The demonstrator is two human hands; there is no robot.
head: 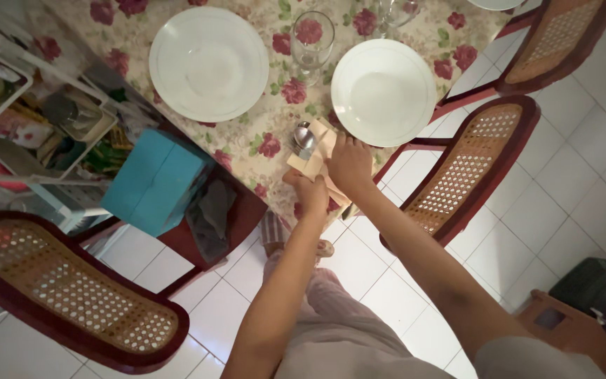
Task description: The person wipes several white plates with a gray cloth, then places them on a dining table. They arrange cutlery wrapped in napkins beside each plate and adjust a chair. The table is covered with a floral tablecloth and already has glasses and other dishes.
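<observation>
Cutlery [303, 138] sits on a folded tan napkin [320, 151] at the near edge of the tabletop [261, 98], just below centre of the frame, and both hands are on that bundle. The right hand [348, 165] presses down over the napkin's right side, its grip flat rather than closed around anything. The left hand [310, 193] pinches the napkin's lower corner, a narrow grip on the fabric where it overhangs the edge.

That overhang looks like the weak point. The napkin lies partly off the tabletop, so a tug from the lower hand could drag the spoon and the piece beside it over the edge onto the tiled floor [387, 281]. A stemmed glass [311, 38] stands close above, between two white plates [208, 63] [384, 90]; a hand lifting carelessly could knock it, and it would tip easily on the soft flowered cloth.

Packages: a plain turquoise box [152, 179] rests on a dark seat at centre left, with a grey cloth [212, 214] beside it and no label showing. At far left a white wire rack [29, 133] holds mixed packets and jars in yellow, red and green, too blurred to sort out. No signs are visible.
</observation>
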